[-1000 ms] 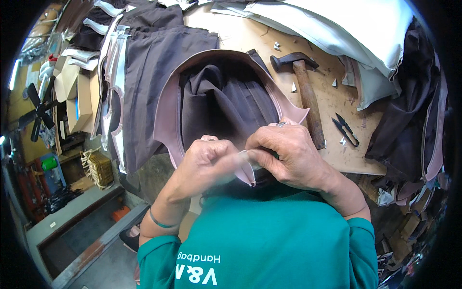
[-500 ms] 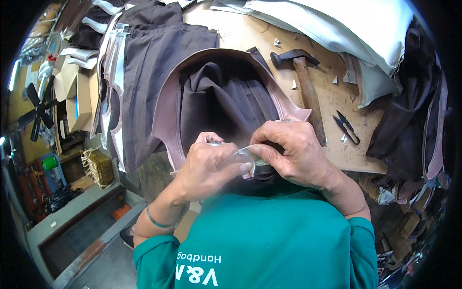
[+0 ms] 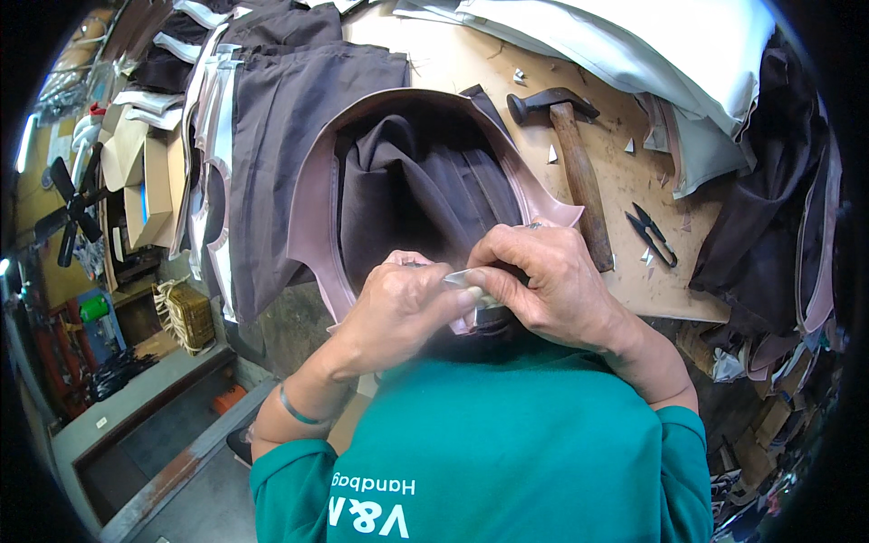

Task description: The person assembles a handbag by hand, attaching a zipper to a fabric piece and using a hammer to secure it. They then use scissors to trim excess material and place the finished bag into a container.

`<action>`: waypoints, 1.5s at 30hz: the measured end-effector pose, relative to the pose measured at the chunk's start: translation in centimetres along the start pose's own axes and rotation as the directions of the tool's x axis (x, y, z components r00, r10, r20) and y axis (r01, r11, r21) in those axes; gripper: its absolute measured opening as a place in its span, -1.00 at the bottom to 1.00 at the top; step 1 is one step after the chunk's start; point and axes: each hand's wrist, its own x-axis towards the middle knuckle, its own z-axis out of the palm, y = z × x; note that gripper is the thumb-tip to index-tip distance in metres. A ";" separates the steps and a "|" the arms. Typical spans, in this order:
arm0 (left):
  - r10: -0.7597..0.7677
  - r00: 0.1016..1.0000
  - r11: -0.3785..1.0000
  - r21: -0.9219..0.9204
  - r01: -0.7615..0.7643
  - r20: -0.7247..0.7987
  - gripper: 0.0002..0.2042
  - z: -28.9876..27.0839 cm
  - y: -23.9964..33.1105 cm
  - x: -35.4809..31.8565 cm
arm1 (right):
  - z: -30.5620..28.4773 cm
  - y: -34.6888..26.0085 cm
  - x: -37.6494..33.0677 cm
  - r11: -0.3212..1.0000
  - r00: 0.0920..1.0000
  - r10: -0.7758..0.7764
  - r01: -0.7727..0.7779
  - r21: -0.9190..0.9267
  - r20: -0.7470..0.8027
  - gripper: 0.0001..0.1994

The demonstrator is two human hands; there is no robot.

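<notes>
In front of me lies a bag piece (image 3: 412, 172) with a dark brown fabric lining and a curved pink leather-like edge (image 3: 312, 222). Both my hands meet at its near side. My left hand (image 3: 398, 303) has thumb and fingers pinched on the pale edge of the piece. My right hand (image 3: 543, 281) pinches that same pale edge (image 3: 462, 276) from the other side, thumb against forefinger. Part of the near rim is hidden beneath my fingers and is dark and blurred close to my body.
A hammer (image 3: 579, 181) with a wooden handle and black thread snips (image 3: 650, 237) lie on the board (image 3: 670, 294) at right, among small white scraps. Dark fabric pieces (image 3: 299, 136) are stacked at left. White panels (image 3: 625, 45) lie at far right. A black fan (image 3: 68, 213) stands left.
My left fingertips have shifted slightly along the pale edge, and the curled flap between my hands now looks flatter. My right hand has hardly moved.
</notes>
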 end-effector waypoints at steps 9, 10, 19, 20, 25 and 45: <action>-0.012 0.999 0.999 0.034 0.013 -0.043 -0.82 0.9 -0.8 -0.3 | 0.3 -0.3 -0.3 0.999 1.000 0.012 -0.011 -0.031 0.027 -0.89; 0.022 0.997 0.994 0.109 -0.013 -0.079 -0.81 1.2 -1.1 -0.4 | 0.3 -0.4 -0.3 0.998 1.000 0.008 -0.006 -0.060 0.029 -0.89; 0.022 0.996 0.987 0.160 -0.035 0.085 -0.81 0.2 -1.3 -0.7 | 0.5 0.2 -0.5 1.000 1.000 0.018 -0.018 0.023 0.003 -0.91; 0.020 0.998 0.982 0.185 -0.032 0.065 -0.81 0.3 -1.1 -0.7 | 0.5 0.2 -0.5 1.000 1.000 0.022 -0.022 0.020 0.005 -0.91; -0.043 0.999 0.976 0.215 0.039 0.015 -0.85 0.9 -1.0 -0.5 | 0.4 0.2 -0.5 0.999 0.999 0.033 -0.033 -0.003 0.014 -0.91; -0.269 0.961 0.960 -0.105 0.261 -0.068 -0.78 -2.9 1.1 -2.6 | -2.6 -0.3 0.5 0.957 0.942 0.169 -0.227 0.181 0.290 -0.87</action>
